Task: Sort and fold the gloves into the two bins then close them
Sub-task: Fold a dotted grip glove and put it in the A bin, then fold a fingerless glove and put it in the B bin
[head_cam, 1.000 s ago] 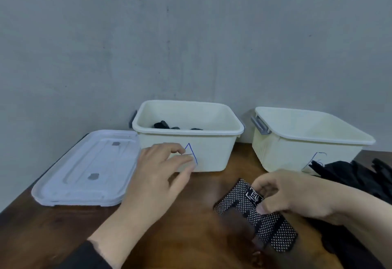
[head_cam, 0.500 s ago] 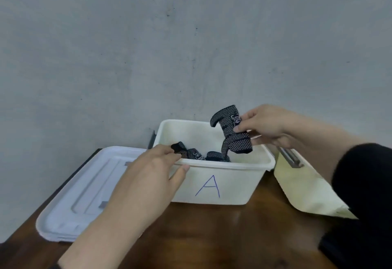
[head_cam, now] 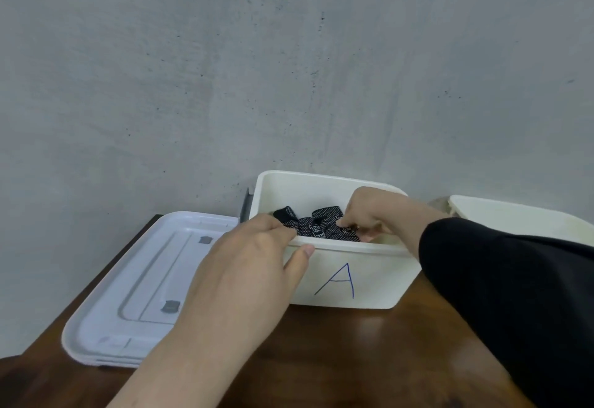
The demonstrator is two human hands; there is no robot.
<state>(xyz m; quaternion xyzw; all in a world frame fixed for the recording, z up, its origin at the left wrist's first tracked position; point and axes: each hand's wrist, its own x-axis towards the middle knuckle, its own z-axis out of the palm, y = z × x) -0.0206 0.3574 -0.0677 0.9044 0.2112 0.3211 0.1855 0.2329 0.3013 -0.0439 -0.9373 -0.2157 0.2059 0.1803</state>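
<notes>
so half a second back the right hand (head_cam: pixel 366 211) was holding a dotted black glove up in the air over bin a (head_cam: pixel 337 275), and now that hand is down inside the bin, with the glove lying on the other dotted gloves (head_cam: pixel 316 226) already in there. right-hand fingers are curled down onto the gloves and look to be pinching the fabric near the right end of the pile, though the fingertips are partly hidden so i can't swear to how tight. the left hand (head_cam: pixel 254 266) hasn't really gone anywhere, it's clamped on the bin's front left rim, thumb pressed against the outside of the front wall and the fingers hooked over the edge to the inside. bin a is cream plastic with a blue letter "a" drawn on the front, sitting on the brown wooden table (head_cam: pixel 337 359) up against a grey wall (head_cam: pixel 289 70). its white lid (head_cam: pixel 144 288) lies flat on the table just beside the bin on the left, not on it. the second cream bin (head_cam: pixel 514 214) sits off to the right, mostly hidden behind the black sleeve (head_cam: pixel 514 295) of the right arm, so i can't see what's in it.
</notes>
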